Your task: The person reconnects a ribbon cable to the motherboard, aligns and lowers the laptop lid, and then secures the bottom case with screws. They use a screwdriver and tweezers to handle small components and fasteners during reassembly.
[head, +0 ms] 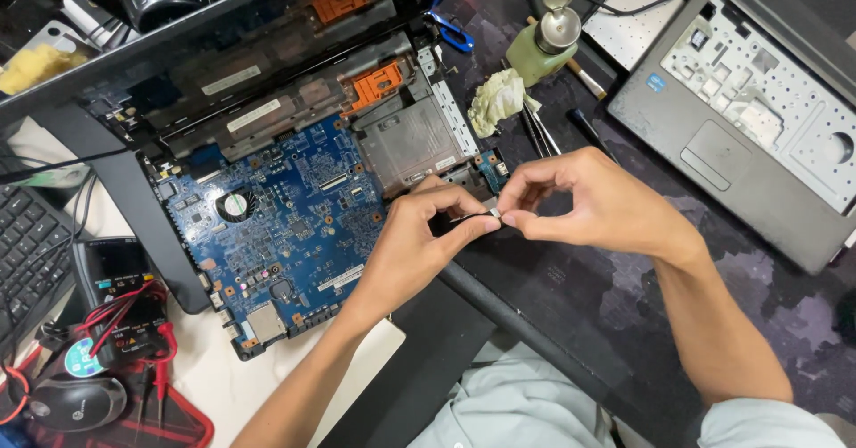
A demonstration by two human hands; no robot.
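Both my hands meet over the right edge of an opened laptop base with a blue motherboard. My left hand pinches a thin dark cable with a small silvery connector at its end. My right hand pinches the same connector tip from the other side. The cable runs back under my left fingers, where most of it is hidden. A small cooling fan sits on the board to the left.
A second laptop shell lies at the right on a dark mat. A green dispenser bottle, a wadded cloth and tweezers sit behind my hands. A multimeter with red leads, a mouse and a keyboard are at left.
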